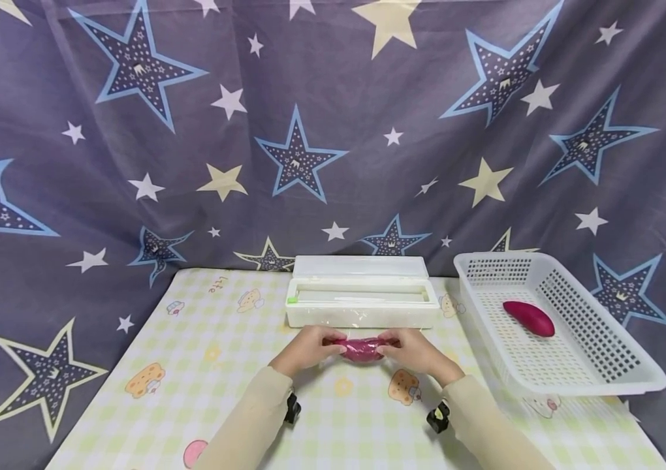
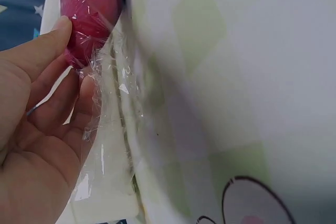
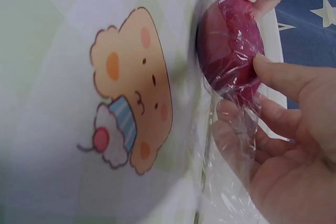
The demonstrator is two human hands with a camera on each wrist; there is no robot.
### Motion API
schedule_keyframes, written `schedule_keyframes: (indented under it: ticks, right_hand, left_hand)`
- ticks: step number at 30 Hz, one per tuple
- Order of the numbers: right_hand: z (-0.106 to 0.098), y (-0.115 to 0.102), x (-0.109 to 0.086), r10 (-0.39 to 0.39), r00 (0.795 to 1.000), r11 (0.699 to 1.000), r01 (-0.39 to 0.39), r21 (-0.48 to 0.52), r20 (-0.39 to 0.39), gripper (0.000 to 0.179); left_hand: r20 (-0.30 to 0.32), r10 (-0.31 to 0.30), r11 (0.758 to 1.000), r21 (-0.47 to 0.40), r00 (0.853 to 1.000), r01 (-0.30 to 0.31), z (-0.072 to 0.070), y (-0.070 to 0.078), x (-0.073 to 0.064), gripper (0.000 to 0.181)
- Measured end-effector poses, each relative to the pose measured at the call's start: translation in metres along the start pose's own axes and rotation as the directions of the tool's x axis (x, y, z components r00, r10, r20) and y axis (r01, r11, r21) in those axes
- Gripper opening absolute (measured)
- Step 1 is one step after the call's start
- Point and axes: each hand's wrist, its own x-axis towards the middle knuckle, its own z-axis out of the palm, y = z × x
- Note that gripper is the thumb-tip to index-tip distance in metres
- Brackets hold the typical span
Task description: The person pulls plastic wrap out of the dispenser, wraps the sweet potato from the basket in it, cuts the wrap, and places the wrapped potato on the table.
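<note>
Two hands hold one magenta vegetable (image 1: pixel 362 350) between them, just in front of a long white box (image 1: pixel 362 318) on a checked surface (image 1: pixel 180 346). Its long axis runs left to right, roughly parallel to the front edge of the box, with one end toward the left hand (image 1: pixel 308 346) and the other toward the right hand (image 1: pixel 415 349). Which end is the more pointed cannot be told. Clear film (image 3: pixel 247 129) wraps the vegetable, creased and shiny over its skin, and trails loosely past both ends. Fingers of the left hand grasp the left end, the thumb (image 2: pixel 50 45) pressed against the skin through the wrap and the other fingers curled beneath. Fingers of the right hand grasp the right end in much the same way. Whether the vegetable touches the surface is unclear.

The box's lid (image 1: pixel 360 266) is raised at the back, and a small green tab (image 1: pixel 292 300) sits at its left front corner. To the right, a white basket (image 1: pixel 509 365) stands near the box, holding a second vegetable (image 1: pixel 529 318) that lies slantwise, its narrow tip toward the back left and its fuller end toward the front right. Behind everything hangs a star-patterned curtain (image 1: pixel 368 130).
</note>
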Motion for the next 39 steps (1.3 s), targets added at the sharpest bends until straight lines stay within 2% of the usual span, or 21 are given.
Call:
schedule_keyframes:
  ticks: [6,12,17,23,29,32,35,39]
  right_hand:
    - [-0.004,0.005,-0.003,0.001,0.999,1.000,-0.002,0.007,0.037,0.029]
    - [-0.007,0.009,-0.007,-0.048,0.997,0.998,0.046,0.031,0.067,0.029]
    - [-0.009,0.009,-0.010,-0.049,0.993,0.997,0.041,0.073,0.111,0.024]
    - [-0.011,0.008,-0.013,-0.013,0.981,0.994,-0.009,0.112,0.191,0.023]
    - [-0.010,0.009,-0.014,0.000,0.977,0.995,-0.021,0.097,0.213,0.025]
    - [-0.010,0.009,-0.014,0.004,0.978,0.995,-0.026,0.098,0.209,0.025]
    - [-0.009,0.010,-0.014,0.006,0.978,0.995,-0.027,0.095,0.209,0.025]
    - [-0.010,0.010,-0.013,0.010,0.975,0.994,-0.033,0.102,0.220,0.026]
  left_hand:
    - [0.019,-0.001,1.000,-0.028,1.000,0.002,0.001,0.004,-0.004,0.025]
    - [0.033,-0.002,0.998,-0.067,0.999,0.005,0.002,0.004,-0.007,0.024]
    - [0.061,-0.006,0.995,-0.103,0.998,0.012,0.000,0.007,-0.011,0.019]
    - [0.109,-0.019,0.996,-0.083,0.994,0.028,-0.003,0.011,-0.017,0.018]
    - [0.146,-0.026,0.998,-0.054,0.989,0.034,-0.004,0.011,-0.020,0.026]
    - [0.151,0.009,1.000,-0.022,0.988,-0.006,-0.004,0.012,-0.020,0.036]
    - [0.159,0.058,0.997,0.050,0.985,-0.067,-0.005,0.014,-0.019,0.049]
    - [0.149,0.150,0.977,0.127,0.977,-0.169,-0.002,0.020,-0.016,0.054]
